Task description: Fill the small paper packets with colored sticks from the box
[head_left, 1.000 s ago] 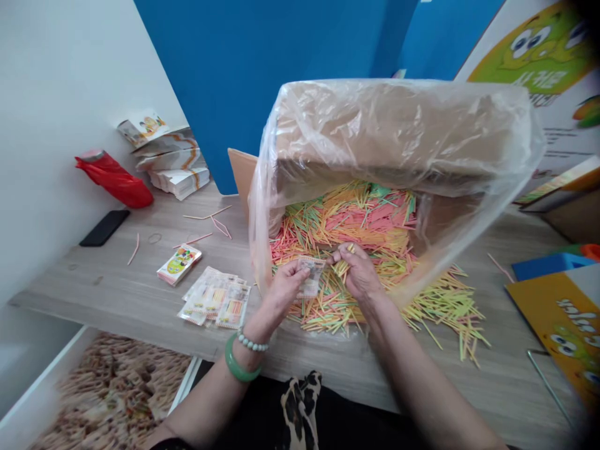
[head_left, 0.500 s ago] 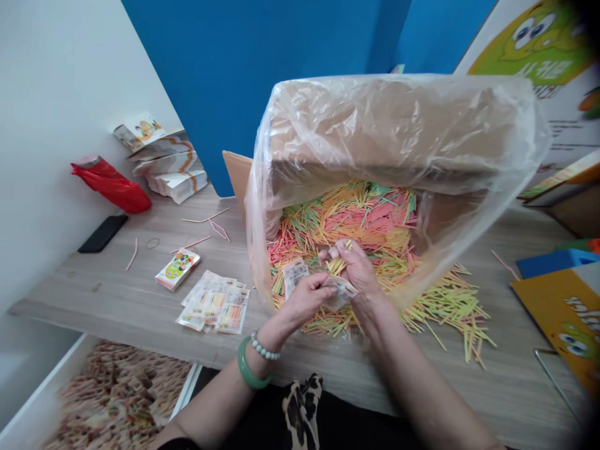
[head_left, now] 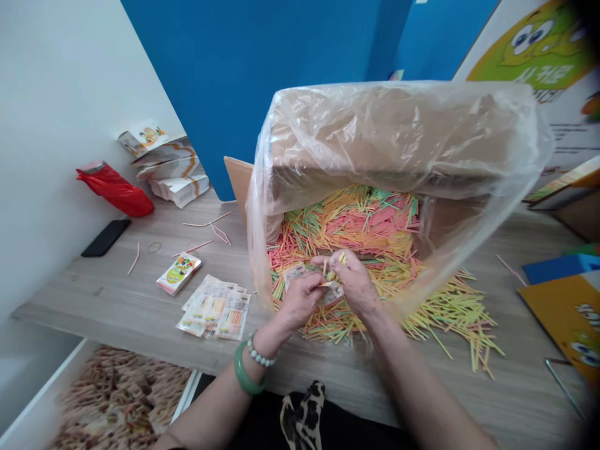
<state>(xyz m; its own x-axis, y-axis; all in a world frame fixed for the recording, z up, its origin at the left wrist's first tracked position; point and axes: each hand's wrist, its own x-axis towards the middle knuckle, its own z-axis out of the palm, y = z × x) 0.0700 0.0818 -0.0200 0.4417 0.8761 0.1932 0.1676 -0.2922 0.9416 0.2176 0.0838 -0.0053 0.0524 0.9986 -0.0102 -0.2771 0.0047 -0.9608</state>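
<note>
My left hand [head_left: 301, 301] is closed on the edge of a small clear printed packet [head_left: 334, 291], its thumb and fingers pinching it. Close beside it, my right hand [head_left: 357, 286] grips a small bunch of thin yellow sticks [head_left: 342, 258] whose ends poke out above the fingers, right by the packet's mouth. Whether any sticks are inside the packet is hidden by the fingers. Under both hands lies a big heap of thin coloured sticks [head_left: 370, 219], spilling from a cardboard box lined with a clear plastic bag [head_left: 403, 125]. Another printed packet [head_left: 294, 271] lies on the heap beside my left hand.
Left on the table [head_left: 135, 312] are filled packets [head_left: 232, 315], a stack of printed cards [head_left: 179, 273], loose sticks, a black phone [head_left: 106, 237], a red-wrapped bundle [head_left: 115, 189] and folded cartons [head_left: 180, 187]. An open drawer [head_left: 126, 400] full of packets sits below. Yellow cartons [head_left: 562, 306] stand right.
My right hand has turned and come closer to my left, bringing the yellow sticks to the packet. My left hand keeps its pinch on the packet. The view has shifted slightly.
</note>
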